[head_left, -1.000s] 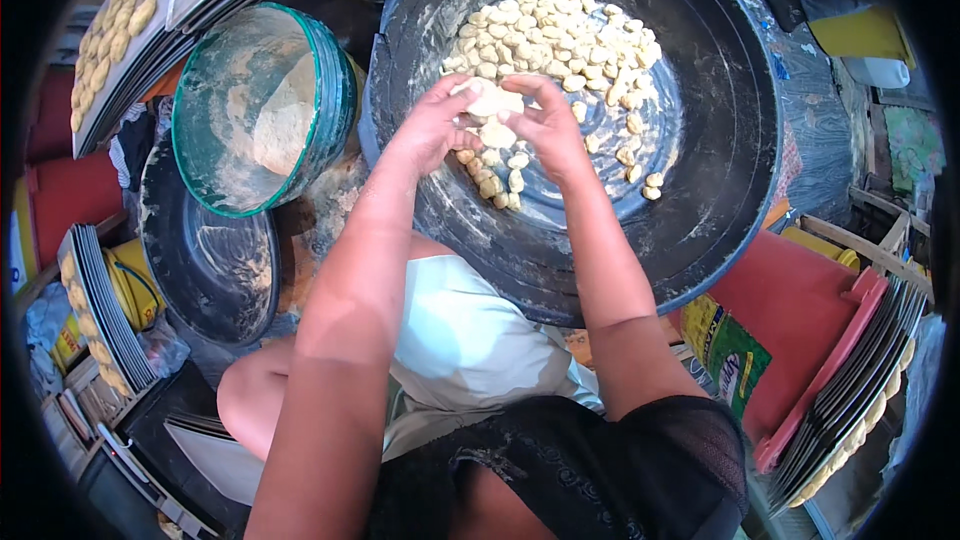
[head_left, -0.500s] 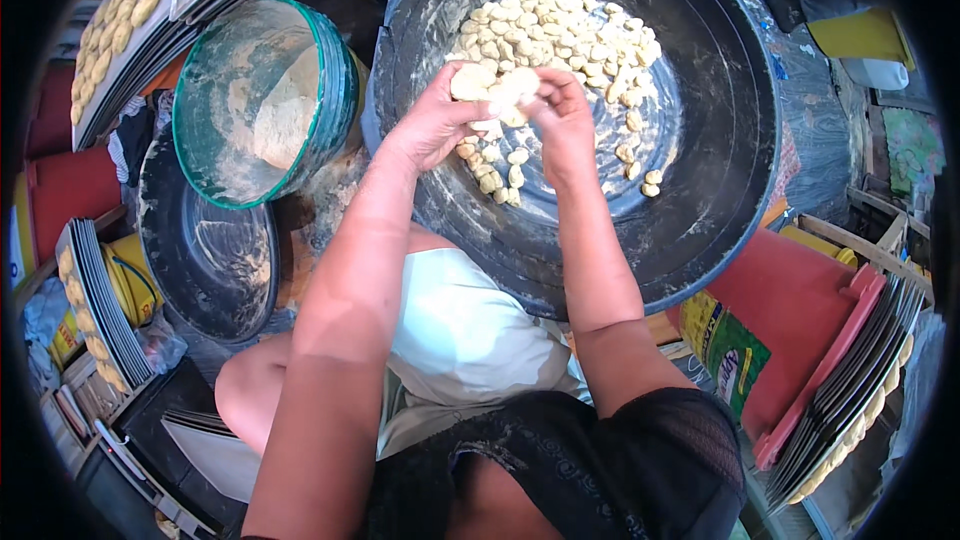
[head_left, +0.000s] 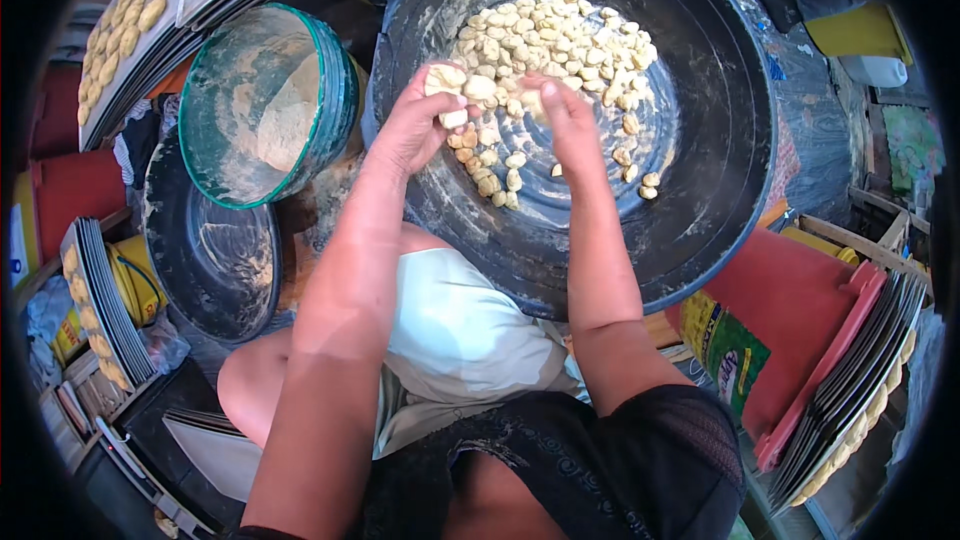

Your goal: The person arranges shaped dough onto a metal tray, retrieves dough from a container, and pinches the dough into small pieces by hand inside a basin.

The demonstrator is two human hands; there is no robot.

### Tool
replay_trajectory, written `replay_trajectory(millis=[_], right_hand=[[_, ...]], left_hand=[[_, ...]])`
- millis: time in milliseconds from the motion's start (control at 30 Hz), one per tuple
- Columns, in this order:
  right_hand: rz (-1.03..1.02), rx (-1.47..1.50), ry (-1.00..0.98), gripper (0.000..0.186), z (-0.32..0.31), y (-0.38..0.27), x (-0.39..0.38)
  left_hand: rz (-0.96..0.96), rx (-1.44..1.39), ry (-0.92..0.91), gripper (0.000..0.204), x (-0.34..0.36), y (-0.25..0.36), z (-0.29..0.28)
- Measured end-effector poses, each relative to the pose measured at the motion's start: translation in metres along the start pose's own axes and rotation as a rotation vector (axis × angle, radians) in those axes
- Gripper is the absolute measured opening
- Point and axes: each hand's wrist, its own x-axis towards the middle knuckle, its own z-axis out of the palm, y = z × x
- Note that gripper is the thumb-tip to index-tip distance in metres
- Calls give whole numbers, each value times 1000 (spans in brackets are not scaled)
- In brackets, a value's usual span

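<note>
Over the big black basin (head_left: 715,190), my left hand (head_left: 405,125) is closed around several pale dough pieces (head_left: 443,80), and one lump sticks out below the thumb. To its right and apart from it, my right hand (head_left: 570,130) hangs over the basin with the thumb up. Its fingertips are smeared by motion, so I cannot tell whether dough is between them. Small rounded dough pieces (head_left: 570,30) lie heaped in the far part of the basin, with a few scattered nearer me.
On the left a green tub (head_left: 195,155) holds pale flour (head_left: 290,120), with a smaller black basin (head_left: 210,280) beside it. Stacked trays with shaped dough (head_left: 125,30) stand at the far left. A red bin (head_left: 780,310) and more trays (head_left: 850,390) stand at the right.
My hands were together at one dough lump; now they are apart. The left has drawn slightly left with dough, and the right has moved slightly right and down.
</note>
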Motion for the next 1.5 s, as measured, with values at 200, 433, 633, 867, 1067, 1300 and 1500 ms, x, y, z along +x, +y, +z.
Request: replay_trajectory(millis=[200, 433, 633, 867, 1067, 1300, 1500], right_hand=[[93, 211, -122, 33, 13, 13, -3], [-174, 49, 54, 24, 20, 12, -1], [-23, 445, 304, 23, 6, 19, 9], [600, -293, -97, 71, -64, 106, 18], [1160, 848, -317, 103, 17, 213, -24], [418, 1330, 247, 75, 99, 191, 153], [488, 319, -169, 71, 50, 130, 194]], left_hand=[[-132, 135, -198, 50, -1, -5, 12], [-175, 328, -170, 43, 0, -3, 17], [-169, 336, -138, 17, 7, -7, 8], [-65, 678, 195, 39, 13, -8, -2], [117, 690, 467, 46, 12, -2, -25], [256, 881, 593, 41, 30, -29, -33], [173, 852, 668, 33, 1, -3, -41]])
